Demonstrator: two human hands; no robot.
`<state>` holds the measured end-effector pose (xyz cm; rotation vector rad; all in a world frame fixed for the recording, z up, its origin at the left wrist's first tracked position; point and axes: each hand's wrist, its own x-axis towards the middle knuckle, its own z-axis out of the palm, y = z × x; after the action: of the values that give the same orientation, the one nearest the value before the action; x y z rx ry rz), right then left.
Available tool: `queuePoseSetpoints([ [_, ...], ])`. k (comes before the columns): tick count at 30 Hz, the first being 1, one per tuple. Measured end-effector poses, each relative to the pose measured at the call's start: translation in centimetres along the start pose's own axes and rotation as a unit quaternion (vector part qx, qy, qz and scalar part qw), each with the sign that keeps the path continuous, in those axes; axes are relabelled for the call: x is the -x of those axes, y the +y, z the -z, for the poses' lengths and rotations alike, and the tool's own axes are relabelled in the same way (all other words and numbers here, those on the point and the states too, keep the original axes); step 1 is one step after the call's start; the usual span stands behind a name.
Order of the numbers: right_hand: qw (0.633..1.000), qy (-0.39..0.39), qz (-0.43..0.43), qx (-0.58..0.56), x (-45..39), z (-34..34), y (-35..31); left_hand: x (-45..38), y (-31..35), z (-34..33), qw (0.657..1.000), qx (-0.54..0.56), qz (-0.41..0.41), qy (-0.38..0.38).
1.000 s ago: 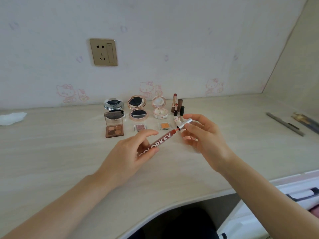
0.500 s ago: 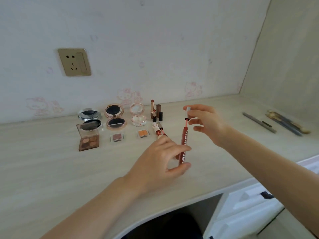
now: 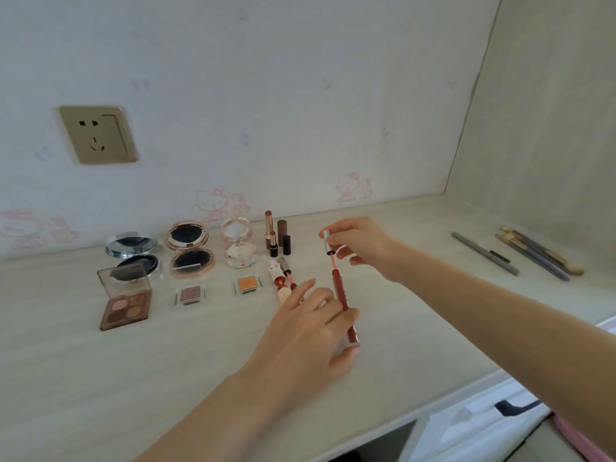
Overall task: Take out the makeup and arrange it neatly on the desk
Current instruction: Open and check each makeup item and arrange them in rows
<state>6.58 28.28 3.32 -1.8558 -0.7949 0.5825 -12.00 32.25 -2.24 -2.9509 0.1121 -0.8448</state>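
Pale papered wall (image 3: 300, 95), socket (image 3: 97, 134), wooden desk (image 3: 100, 378).

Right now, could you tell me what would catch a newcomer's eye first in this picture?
First the two hands at centre: the left hand grips a red lip gloss tube while the right hand holds its silver cap, pulled clear so the wand shows between them. Next, the open compacts and palette lined up on the desk at left, near the wall. Far right, pencils lie by the corner.
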Motion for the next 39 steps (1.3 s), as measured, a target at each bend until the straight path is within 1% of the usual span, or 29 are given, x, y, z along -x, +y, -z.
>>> queuePoseSetpoints([
  [3,1.0,-0.01,-0.007,0.013,-1.0,-1.0,0.2,0.0,-0.2,0.0,1.0,0.002,0.006,-0.014],
  [8,0.998,-0.035,-0.05,0.004,-2.4,-2.3,0.8,0.1,-0.3,0.0,0.999,0.014,0.022,-0.025],
  [10,0.998,-0.042,-0.051,0.023,-2.9,-2.9,0.9,0.1,-0.4,0.1,0.999,0.009,0.028,-0.031],
  [15,0.994,-0.052,-0.026,0.087,-3.6,-4.0,1.0,0.2,-0.4,0.1,0.999,0.0,0.031,-0.034],
  [23,0.989,-0.053,0.011,0.138,-4.7,-5.3,0.9,0.1,-0.8,-0.2,0.999,-0.005,0.031,-0.02],
  [28,0.98,-0.041,0.038,0.19,-5.1,-5.6,1.0,0.3,-1.0,-0.5,0.999,-0.001,0.034,-0.005],
  [33,0.977,-0.026,0.05,0.206,-5.1,-5.9,1.0,0.4,-1.3,-0.9,0.998,0.019,0.053,0.017],
  [39,0.976,-0.032,0.05,0.21,-5.1,-5.8,1.1,0.5,-1.3,-1.3,0.997,0.055,0.057,0.011],
])
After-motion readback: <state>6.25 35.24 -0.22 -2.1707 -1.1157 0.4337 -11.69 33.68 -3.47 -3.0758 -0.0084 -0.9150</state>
